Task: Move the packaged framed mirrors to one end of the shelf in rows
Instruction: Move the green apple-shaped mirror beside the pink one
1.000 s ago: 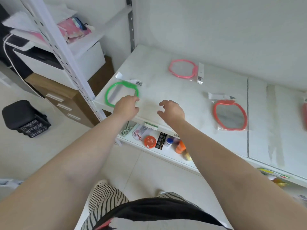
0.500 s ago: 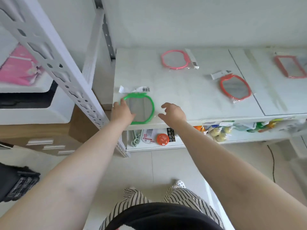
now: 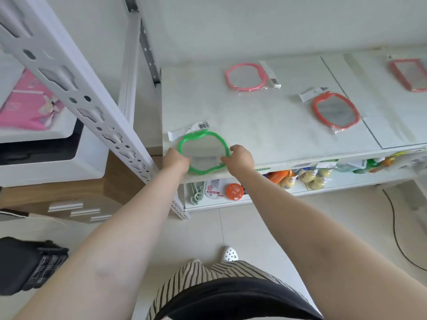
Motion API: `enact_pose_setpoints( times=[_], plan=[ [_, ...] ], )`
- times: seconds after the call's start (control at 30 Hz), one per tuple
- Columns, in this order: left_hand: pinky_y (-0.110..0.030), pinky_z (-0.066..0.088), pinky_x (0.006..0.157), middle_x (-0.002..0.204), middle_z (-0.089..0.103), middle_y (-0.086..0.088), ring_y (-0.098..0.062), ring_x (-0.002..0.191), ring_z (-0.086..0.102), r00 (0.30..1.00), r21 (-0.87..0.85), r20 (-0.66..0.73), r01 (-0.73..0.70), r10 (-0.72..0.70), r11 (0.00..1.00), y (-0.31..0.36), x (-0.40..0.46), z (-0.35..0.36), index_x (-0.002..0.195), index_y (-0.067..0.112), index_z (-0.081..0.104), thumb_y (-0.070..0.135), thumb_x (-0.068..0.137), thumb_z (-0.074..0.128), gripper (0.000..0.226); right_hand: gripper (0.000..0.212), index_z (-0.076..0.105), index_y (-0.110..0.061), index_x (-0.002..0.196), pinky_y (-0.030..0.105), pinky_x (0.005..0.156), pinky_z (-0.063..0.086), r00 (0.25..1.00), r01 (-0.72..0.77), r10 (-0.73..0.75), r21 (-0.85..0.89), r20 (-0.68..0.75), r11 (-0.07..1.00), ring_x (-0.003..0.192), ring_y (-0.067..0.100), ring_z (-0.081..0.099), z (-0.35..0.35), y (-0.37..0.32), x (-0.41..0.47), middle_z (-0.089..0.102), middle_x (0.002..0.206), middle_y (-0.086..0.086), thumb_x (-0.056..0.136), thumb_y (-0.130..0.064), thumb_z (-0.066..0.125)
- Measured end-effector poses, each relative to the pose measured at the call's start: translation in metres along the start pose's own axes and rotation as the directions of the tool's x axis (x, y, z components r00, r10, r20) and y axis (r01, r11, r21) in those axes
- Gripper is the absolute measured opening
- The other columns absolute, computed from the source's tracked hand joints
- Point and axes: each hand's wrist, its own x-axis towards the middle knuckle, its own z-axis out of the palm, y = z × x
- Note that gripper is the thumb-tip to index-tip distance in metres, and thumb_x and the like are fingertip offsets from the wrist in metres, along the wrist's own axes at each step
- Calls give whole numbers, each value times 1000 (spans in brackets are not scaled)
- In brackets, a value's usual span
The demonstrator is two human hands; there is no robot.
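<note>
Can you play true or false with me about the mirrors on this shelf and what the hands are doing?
1. Both hands touch the green mirror. True: the left hand is at its left edge, the right hand at its right edge.
2. The green mirror lies at the back of the shelf. False: it lies at the front left corner.
3. The pink mirror lies farther back than the orange mirror. True.
4. The mirrors are stacked in one pile. False: they lie apart from each other.
5. A red rectangular mirror lies at the far right. True.
</note>
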Motion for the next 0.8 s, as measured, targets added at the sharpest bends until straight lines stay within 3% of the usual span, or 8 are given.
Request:
enact_pose_setpoints(
  times=[0.13, 0.2, 0.27, 0.33, 0.4, 0.53, 0.7, 0.8],
  plan=[
    [-40, 52, 93, 114, 66, -18, -34, 104, 63, 995, -312, 93, 64, -37, 948, -1, 3, 3, 113, 4, 60, -2, 78, 66, 37, 35, 63, 1, 116, 37, 77, 51, 999, -51, 50, 133, 8, 990, 85, 28, 59, -10, 5, 1, 68, 102, 17, 84, -14, 67],
    [-46, 52, 97, 119, 64, -18, -33, 107, 63, 992, -418, 122, 61, -11, 907, 5, 2, 4, 120, 5, 58, -9, 75, 64, 48, 36, 61, -6, 118, 31, 71, 45, 996, -74, 84, 264, -26, 962, 80, 21, 53, -16, 8, -2, 61, 92, 6, 84, -14, 67],
    [-46, 51, 99, 123, 62, -15, -30, 109, 62, 990, -483, 131, 16, 54, 876, 16, -5, 4, 127, 6, 55, -12, 76, 62, 55, 38, 58, -9, 120, 35, 73, 52, 989, -86, 128, 438, -68, 895, 74, 21, 55, -25, 9, -5, 59, 87, 3, 83, -11, 65],
    [-45, 50, 100, 125, 61, -12, -28, 110, 61, 984, -511, 133, -34, 118, 859, 28, -15, 4, 130, 9, 52, -12, 77, 61, 57, 37, 56, -9, 121, 39, 72, 61, 985, -74, 148, 569, -85, 819, 73, 24, 60, -35, 10, -12, 63, 92, 12, 85, -5, 61],
    [-43, 52, 98, 125, 60, -10, -28, 108, 62, 976, -542, 144, -63, 166, 838, 40, -23, 6, 133, 12, 49, -11, 77, 62, 61, 34, 55, -10, 119, 27, 58, 61, 980, -54, 164, 652, -108, 756, 71, 25, 64, -46, 14, -22, 65, 103, 21, 87, -2, 60],
    [-30, 53, 70, 108, 62, -12, -22, 85, 60, 961, -618, 190, -43, 203, 785, 59, -41, 9, 122, 10, 53, 3, 85, 62, 39, 32, 55, -13, 120, 17, 40, 50, 957, -63, 253, 743, -146, 666, 58, 18, 62, -65, 32, -57, 65, 95, 17, 90, -4, 60],
    [-26, 55, 59, 100, 62, -14, -20, 75, 62, 940, -619, 275, 13, 202, 785, 65, -70, 26, 110, 9, 58, 5, 85, 65, 26, 36, 57, -11, 120, 23, 44, 54, 902, -70, 389, 827, -186, 558, 44, 14, 62, -72, 69, -107, 62, 85, 13, 87, -1, 63],
    [-29, 56, 66, 95, 63, -12, -22, 74, 60, 889, -545, 369, -29, 271, 838, 66, -90, 47, 103, 7, 66, 7, 84, 68, 19, 37, 56, -10, 120, 23, 45, 56, 868, -29, 451, 884, -210, 466, 47, 15, 64, -76, 94, -134, 61, 83, 11, 86, 3, 63]
  ],
)
